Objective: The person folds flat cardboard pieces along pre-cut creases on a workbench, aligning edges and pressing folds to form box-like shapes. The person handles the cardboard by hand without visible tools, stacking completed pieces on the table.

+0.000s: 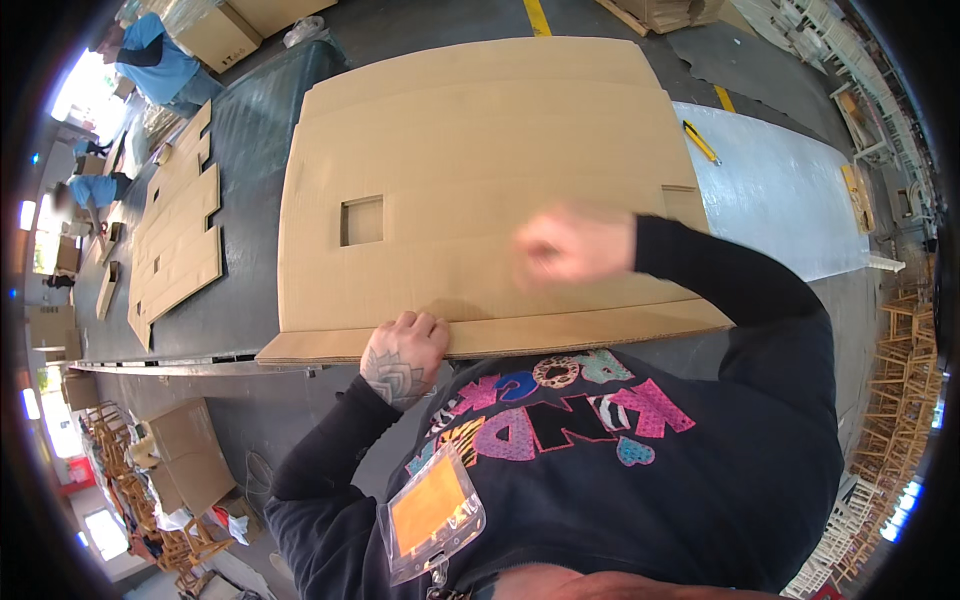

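Note:
A large brown cardboard sheet [480, 130] with rectangular cutouts lies in front of me on the table. Along its near edge runs a folded strip, the flap [580, 328]. My left hand [405, 350] rests at this edge, left of the middle, its fingers curled over the flap. Over the sheet, right of its middle, is my right hand [575, 245]. Motion smears it; it looks bunched, but its fingers and anything in them cannot be made out. A yellow utility knife [702, 143] lies just past the sheet's right edge.
More cut cardboard pieces [185, 235] lie on the dark table [255, 130] at left. At right is a pale, shiny surface [780, 190]. A person in blue [160, 65] is at the far left. Below left stands a cardboard box [190, 455]; stacked wooden chairs [900, 380] line the right.

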Available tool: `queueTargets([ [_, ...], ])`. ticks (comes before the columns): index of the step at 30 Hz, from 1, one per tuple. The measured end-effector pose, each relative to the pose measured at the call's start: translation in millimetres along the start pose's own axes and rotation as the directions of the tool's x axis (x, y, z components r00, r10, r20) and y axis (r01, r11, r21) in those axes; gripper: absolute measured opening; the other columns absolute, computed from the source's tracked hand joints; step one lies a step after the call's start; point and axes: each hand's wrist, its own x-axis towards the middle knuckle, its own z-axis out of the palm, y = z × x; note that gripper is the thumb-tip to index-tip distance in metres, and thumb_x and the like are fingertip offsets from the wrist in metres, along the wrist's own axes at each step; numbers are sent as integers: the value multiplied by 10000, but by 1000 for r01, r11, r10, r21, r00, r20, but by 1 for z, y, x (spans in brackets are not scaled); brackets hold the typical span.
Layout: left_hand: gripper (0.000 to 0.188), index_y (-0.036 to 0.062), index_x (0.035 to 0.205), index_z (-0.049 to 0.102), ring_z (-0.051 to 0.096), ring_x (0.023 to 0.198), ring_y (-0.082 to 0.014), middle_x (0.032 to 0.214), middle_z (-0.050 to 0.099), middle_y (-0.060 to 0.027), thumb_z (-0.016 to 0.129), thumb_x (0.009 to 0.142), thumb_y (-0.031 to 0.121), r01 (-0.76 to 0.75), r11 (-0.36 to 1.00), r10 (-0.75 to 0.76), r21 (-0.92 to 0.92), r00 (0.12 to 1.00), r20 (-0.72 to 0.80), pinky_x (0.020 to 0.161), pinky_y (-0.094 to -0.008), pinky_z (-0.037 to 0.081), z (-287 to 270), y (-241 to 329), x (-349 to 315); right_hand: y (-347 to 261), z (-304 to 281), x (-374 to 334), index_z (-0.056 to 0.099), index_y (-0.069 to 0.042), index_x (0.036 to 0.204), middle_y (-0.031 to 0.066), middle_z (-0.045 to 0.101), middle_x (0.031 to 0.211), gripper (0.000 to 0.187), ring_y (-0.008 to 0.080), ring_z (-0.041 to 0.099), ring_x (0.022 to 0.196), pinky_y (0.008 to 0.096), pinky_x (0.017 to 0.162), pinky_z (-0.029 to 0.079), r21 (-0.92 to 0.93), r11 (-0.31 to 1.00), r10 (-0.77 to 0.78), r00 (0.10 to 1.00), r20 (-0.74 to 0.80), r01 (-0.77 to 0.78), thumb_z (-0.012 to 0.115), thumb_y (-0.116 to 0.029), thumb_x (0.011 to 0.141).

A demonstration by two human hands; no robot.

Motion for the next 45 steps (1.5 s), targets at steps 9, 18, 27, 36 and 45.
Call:
queueTargets([
  [9, 193, 51, 894, 622, 630, 814, -244, 840, 600, -67, 635, 740, 167, 29, 1000, -29, -13, 999, -16, 629, -381, 537, 3, 15, 4, 50, 38, 155, 336, -430, 1556, 66, 225, 1662, 636, 344, 147, 1541, 689, 1207, 71, -583, 812, -273, 899, -342, 25, 277, -714, 990],
  [18, 163, 71, 839, 613, 654, 700, -284, 719, 610, -67, 631, 679, 100, -52, 998, 46, 23, 974, 224, 638, -419, 531, -128, -15, 76, 54, 32, 150, 417, -400, 1525, 92, 314, 1622, 609, 352, 204, 1521, 683, 1202, 87, -549, 835, -257, 907, -334, 34, 370, -679, 986],
  [27, 344, 22, 1081, 648, 671, 817, -284, 884, 637, -100, 631, 751, 116, 7, 993, 9, -117, 990, 141, 695, -394, 553, -91, -4, 46, 54, 33, 150, 449, -350, 1513, 89, 337, 1599, 601, 356, 241, 1500, 662, 1203, 125, -557, 829, -283, 892, -353, 43, 451, -628, 980],
  [36, 439, -17, 1167, 597, 677, 891, -271, 952, 632, -106, 638, 785, 194, 48, 996, -36, -78, 987, 158, 724, -393, 568, -81, 38, 14, 58, 5, 146, 486, -237, 1487, 103, 471, 1504, 574, 324, 386, 1424, 524, 1190, 265, -355, 927, -230, 931, -283, 121, 491, -542, 1001],
  [45, 466, -47, 1234, 585, 683, 945, -308, 1138, 657, -213, 603, 839, 199, -16, 993, 14, 116, 1000, 19, 721, -388, 585, -29, 53, 11, 108, -91, 177, 548, -17, 1336, 197, 569, 1362, 1031, 341, 523, 1299, 449, 1036, 466, -319, 857, 286, 888, -360, -405, 832, -692, 610],
])
